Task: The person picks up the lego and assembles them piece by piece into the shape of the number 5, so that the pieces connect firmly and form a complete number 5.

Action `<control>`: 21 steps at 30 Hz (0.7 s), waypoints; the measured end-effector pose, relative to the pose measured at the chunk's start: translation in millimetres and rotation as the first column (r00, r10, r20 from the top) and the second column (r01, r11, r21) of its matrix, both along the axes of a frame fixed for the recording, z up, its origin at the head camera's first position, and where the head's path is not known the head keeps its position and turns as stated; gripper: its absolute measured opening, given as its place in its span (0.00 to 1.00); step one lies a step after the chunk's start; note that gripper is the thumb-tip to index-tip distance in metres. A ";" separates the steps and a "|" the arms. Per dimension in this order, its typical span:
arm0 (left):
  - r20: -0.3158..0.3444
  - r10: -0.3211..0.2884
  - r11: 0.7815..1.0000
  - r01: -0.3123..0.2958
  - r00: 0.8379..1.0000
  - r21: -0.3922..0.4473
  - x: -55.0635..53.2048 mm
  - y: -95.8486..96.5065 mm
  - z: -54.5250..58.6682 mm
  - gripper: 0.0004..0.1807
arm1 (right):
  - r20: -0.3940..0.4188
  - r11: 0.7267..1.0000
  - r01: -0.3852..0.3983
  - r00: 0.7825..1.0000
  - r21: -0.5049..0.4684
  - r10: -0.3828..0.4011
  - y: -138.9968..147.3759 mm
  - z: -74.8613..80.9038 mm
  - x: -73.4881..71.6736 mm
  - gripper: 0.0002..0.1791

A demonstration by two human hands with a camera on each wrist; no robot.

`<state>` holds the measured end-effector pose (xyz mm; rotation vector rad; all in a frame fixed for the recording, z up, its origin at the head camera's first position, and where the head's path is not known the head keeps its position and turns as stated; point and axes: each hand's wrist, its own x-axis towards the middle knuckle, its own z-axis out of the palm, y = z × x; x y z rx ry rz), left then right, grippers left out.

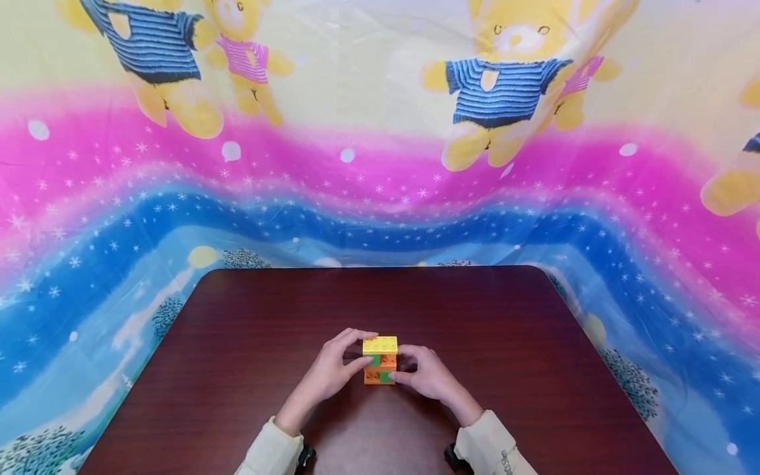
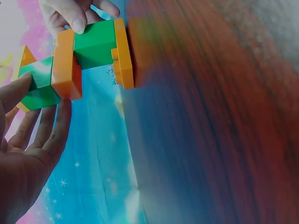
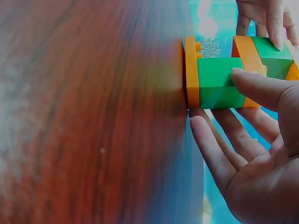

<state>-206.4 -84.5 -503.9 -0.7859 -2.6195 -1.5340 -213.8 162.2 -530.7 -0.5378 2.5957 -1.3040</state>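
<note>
A small tower of toy building bricks stands on the table in front of me, seen in the head view. Its base is an orange brick (image 3: 192,79), with a lower green brick (image 3: 216,88) on its right half. Above lies a middle orange brick (image 2: 63,67). An upper green brick (image 2: 43,93) sits on the left half of that, under a yellow brick (image 1: 380,345). My left hand (image 1: 328,371) pinches the upper green brick, thumb on its near face. With its thumb on the lower green brick, my right hand (image 1: 429,376) holds the tower from the right; its fingers reach behind.
The dark wooden table (image 1: 267,310) has rounded far corners. Behind and along its sides hangs a cloth (image 1: 380,178) printed with teddy bears and snowflakes. Pale sleeves (image 1: 270,448) and dark wrist straps show near the bottom of the head view.
</note>
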 end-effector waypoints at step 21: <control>0.032 0.058 0.998 -0.059 0.998 0.018 -18.6 4.3 -3.0 0.30 | -0.005 0.999 0.032 0.999 -0.019 -0.032 -2.4 -4.6 -0.8 0.26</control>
